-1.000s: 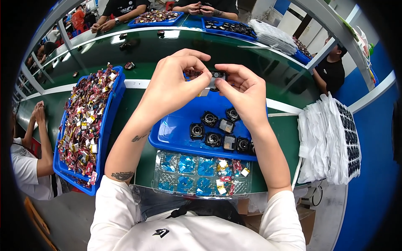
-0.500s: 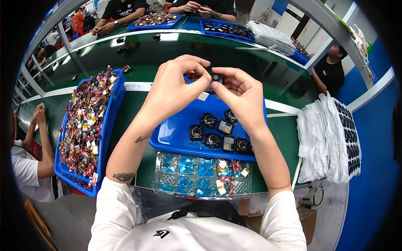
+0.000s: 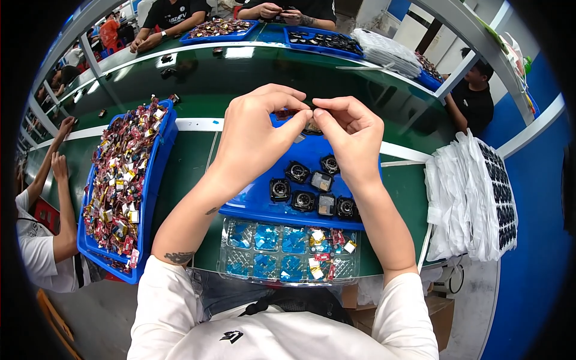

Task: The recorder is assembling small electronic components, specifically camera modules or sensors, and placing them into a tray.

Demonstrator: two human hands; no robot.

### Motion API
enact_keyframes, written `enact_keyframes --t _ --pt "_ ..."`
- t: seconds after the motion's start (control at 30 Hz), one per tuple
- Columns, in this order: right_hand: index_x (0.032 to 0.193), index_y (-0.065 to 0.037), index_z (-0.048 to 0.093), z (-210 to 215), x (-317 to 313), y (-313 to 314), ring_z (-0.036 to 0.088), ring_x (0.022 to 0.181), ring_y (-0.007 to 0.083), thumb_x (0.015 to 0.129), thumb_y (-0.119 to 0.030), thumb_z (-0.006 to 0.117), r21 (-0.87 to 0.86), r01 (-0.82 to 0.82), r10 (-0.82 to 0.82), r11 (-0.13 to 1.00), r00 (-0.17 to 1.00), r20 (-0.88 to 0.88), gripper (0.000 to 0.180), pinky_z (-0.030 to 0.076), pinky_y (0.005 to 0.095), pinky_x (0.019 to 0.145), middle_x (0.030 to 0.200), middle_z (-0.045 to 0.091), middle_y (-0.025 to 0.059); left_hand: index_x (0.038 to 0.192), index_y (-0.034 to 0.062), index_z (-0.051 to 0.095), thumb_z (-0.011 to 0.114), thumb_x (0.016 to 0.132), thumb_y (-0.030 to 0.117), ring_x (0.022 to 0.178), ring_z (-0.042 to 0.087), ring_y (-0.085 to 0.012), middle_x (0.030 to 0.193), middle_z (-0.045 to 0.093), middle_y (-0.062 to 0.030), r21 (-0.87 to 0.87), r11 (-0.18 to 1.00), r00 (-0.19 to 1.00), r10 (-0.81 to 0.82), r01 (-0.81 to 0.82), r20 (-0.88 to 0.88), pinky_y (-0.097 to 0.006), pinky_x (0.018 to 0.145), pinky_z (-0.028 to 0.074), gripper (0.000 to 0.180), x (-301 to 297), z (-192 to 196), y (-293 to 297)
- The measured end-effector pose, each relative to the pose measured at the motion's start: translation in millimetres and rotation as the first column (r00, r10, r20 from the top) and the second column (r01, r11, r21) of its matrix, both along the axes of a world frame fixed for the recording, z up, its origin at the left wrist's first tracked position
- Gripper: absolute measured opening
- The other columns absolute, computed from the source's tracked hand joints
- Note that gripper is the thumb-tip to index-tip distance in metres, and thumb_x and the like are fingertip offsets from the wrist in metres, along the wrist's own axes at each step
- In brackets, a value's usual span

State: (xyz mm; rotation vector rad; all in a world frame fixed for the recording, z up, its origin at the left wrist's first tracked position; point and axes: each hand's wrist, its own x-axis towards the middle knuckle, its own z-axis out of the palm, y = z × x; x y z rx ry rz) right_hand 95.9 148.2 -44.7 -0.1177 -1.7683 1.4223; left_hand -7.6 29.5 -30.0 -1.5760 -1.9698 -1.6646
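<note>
**Two hands pinched together over a blue parts tray**

Spread across the whole scene: a long green workbench (image 3: 198, 78) with a white stripe, bending toward the rim of the view. Seated along its far edge and at both ends: other people, one pair of their forearms (image 3: 51, 180) reaching in from the left.

Stacked at the right end of the bench: a pile of white bagged trays (image 3: 471, 198) with dark parts showing at the edges. At the left: a long blue bin (image 3: 153, 174) heaped with small red, yellow and white packets (image 3: 117, 180).

In the middle, straight ahead: a blue tray (image 3: 258, 207) holding six small black camera-like modules (image 3: 303, 201), some round-lensed, some square-faced, grouped toward the tray's near right. Just in front of it, at the bench's near edge: a clear compartment tray (image 3: 240, 264), most cells filled with blue-filmed pieces (image 3: 267, 237), the right-hand cells with a few red and yellow packets.

Raised above the far half of the blue tray: left hand (image 3: 258, 132) and right hand (image 3: 354, 132), fingertips meeting. Both closed in a pinch around one small dark part (image 3: 311, 127), held between thumbs and forefingers and mostly hidden behind them; exact kind not clear. Remaining fingers of each hand curled loosely. Part clear of the tray, well above the six modules lying below.
</note>
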Motion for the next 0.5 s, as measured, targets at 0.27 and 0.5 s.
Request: enact_keyframes --t 0.27,0.5 --pt "0.091 0.002 0.064 10 6 9 0.063 0.071 0.0080 0.080 -0.003 0.069 -0.101 0.015 -0.013 0.995 1.000 0.027 0.013 0.051 0.0193 0.063 0.081 0.067 0.0071 0.085 -0.0002 0.071 0.069 0.077 0.008 0.069 0.067 -0.0151 0.084 0.070 -0.0101 -0.007 1.000 1.000 0.015 -0.015 0.003 -0.025 0.063 0.052 0.011 3 17 -8" --pt "0.086 0.000 0.063 11 7 -1 0.063 0.068 0.0078 0.078 -0.002 0.070 0.077 0.120 -0.119 0.990 0.993 -0.024 0.011 0.050 0.0196 0.060 0.079 0.066 0.0055 0.089 -0.0018 0.068 0.072 0.081 0.011 0.068 0.058 -0.0060 0.077 0.067 -0.0045 0.003 0.952 0.835 -0.270 0.306 0.480 -0.018 0.062 0.046 0.015 -6 10 -8"
